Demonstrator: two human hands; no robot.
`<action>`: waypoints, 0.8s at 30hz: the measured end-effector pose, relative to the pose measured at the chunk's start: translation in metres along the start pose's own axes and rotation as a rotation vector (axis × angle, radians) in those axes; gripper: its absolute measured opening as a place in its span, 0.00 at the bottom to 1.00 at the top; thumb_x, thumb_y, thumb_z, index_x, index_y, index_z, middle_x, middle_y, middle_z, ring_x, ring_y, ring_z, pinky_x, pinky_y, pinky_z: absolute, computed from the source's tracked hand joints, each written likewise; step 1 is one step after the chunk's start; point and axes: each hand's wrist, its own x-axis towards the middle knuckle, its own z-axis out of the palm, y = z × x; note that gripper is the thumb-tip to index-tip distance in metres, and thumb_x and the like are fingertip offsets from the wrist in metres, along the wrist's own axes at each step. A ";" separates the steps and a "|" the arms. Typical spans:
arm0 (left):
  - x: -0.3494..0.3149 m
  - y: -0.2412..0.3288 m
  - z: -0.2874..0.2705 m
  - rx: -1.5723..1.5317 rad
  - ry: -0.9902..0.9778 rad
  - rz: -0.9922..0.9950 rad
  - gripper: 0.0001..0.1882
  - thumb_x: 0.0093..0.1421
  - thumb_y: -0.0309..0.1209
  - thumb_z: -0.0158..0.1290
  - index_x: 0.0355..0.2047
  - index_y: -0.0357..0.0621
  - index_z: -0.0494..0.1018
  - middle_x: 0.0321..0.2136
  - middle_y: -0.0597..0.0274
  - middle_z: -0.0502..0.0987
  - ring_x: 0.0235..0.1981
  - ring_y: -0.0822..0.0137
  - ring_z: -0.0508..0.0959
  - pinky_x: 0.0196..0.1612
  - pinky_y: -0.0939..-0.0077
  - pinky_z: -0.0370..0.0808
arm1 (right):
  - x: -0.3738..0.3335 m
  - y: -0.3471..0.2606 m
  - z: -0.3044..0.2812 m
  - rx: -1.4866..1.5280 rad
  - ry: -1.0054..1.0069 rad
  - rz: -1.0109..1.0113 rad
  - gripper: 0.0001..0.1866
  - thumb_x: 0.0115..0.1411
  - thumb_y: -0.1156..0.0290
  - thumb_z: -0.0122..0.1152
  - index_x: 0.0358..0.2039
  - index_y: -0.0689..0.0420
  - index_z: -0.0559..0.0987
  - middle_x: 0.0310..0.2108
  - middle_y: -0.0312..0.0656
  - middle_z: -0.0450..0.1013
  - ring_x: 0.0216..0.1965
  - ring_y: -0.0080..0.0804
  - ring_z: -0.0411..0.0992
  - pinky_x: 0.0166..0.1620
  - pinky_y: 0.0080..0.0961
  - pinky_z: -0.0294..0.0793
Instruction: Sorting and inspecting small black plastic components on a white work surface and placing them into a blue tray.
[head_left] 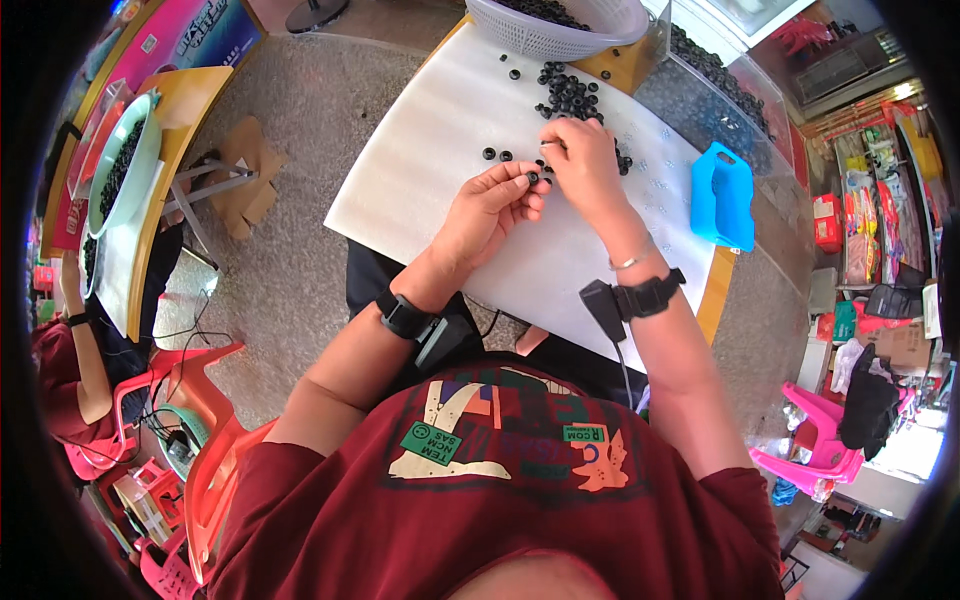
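My left hand (487, 212) is over the white sheet on the table, its thumb and forefinger closed on a small round black part (532, 178) that looks like a ring or bead. Just to the right, my right hand (585, 165) is pinched, fingertips pointing toward the left hand; whatever is between them is too small to make out. Beyond it lies a pile of similar black parts (570, 95). A couple of loose black parts (489, 154) rest left of the hands.
A lilac basket (560, 38) and a clear bin (700, 120), both with black parts, stand at the back. At right sits a blue plastic holder (722, 200). Further left are another table with a pale green basin (150, 135), a person in a red sleeve (62, 385) and an orange chair (215, 460).
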 end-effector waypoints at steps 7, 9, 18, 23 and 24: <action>-0.002 0.001 0.001 0.037 -0.008 -0.005 0.13 0.67 0.24 0.43 0.49 0.31 0.68 0.36 0.56 0.76 0.33 0.72 0.76 0.39 0.78 0.75 | -0.038 -0.040 -0.035 0.489 -0.061 0.190 0.06 0.54 0.80 0.57 0.34 0.61 0.77 0.30 0.43 0.74 0.29 0.35 0.74 0.33 0.27 0.73; -0.001 0.000 0.002 0.055 -0.022 -0.007 0.13 0.66 0.24 0.44 0.49 0.30 0.69 0.36 0.58 0.77 0.33 0.72 0.76 0.39 0.78 0.75 | -0.042 -0.040 -0.033 0.421 -0.023 0.104 0.07 0.54 0.79 0.58 0.35 0.61 0.77 0.29 0.43 0.74 0.30 0.36 0.73 0.34 0.29 0.72; 0.000 -0.002 0.000 0.121 -0.011 -0.023 0.13 0.66 0.25 0.47 0.47 0.31 0.71 0.34 0.61 0.76 0.33 0.73 0.75 0.39 0.79 0.75 | -0.052 -0.042 -0.024 0.385 0.081 0.122 0.06 0.53 0.79 0.59 0.34 0.60 0.77 0.29 0.43 0.72 0.31 0.38 0.72 0.35 0.30 0.72; -0.001 -0.002 0.000 0.134 -0.010 -0.038 0.13 0.65 0.26 0.48 0.47 0.31 0.71 0.34 0.60 0.76 0.32 0.72 0.76 0.39 0.78 0.75 | -0.055 -0.039 -0.028 0.327 0.049 0.093 0.06 0.53 0.79 0.60 0.34 0.60 0.77 0.30 0.44 0.73 0.32 0.38 0.72 0.36 0.31 0.73; 0.000 -0.002 -0.001 0.138 -0.010 -0.036 0.13 0.65 0.26 0.48 0.47 0.31 0.71 0.34 0.60 0.76 0.32 0.72 0.76 0.39 0.78 0.75 | -0.056 -0.039 -0.027 0.337 0.065 0.094 0.06 0.53 0.79 0.60 0.34 0.60 0.77 0.31 0.44 0.73 0.32 0.38 0.73 0.36 0.30 0.73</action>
